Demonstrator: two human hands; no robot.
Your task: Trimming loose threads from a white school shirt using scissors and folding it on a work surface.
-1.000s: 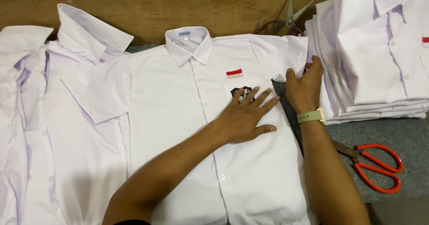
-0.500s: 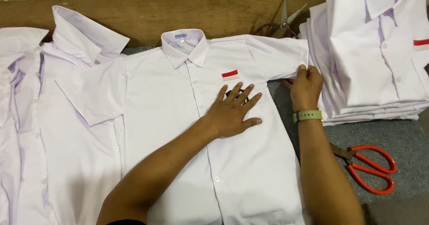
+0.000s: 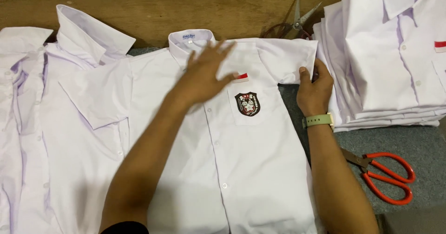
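A white short-sleeved shirt (image 3: 241, 169) lies buttoned and face up on the grey work surface (image 3: 418, 141), collar toward the wooden ledge (image 3: 153, 11) at the far side. It spreads under both forearms and is the largest thing at hand. It looks like thin woven cotton: light, limp, not slippery, quick to crease, with nothing fragile but the buttons. Only the collar, the button placket and the pocket with its sewn badge (image 3: 247, 103) look to have any stiffness, so it would likely be best taken at the shoulder seams, the sleeve hems or the side edges, and slid flat, not lifted by the middle.

To the right of the right hand (image 3: 315, 91) stands a stack of folded white shirts (image 3: 395, 62), just beside its knuckles. To the left of the left hand (image 3: 204, 74) more white shirts (image 3: 55, 122) lie open and overlapping.

The left hand rests flat on the chest just below the collar, fingers spread, gripping nothing; it is blurred. The right hand is closed on the edge of the shirt's sleeve (image 3: 288, 60), thumb on top, pinching the cloth; a pale green watch sits on that wrist.

Red-handled scissors (image 3: 385, 173) lie near the right forearm, on its outer side. Beyond the right hand's fingertips, a second pair of scissors (image 3: 297, 22) rests by the ledge.
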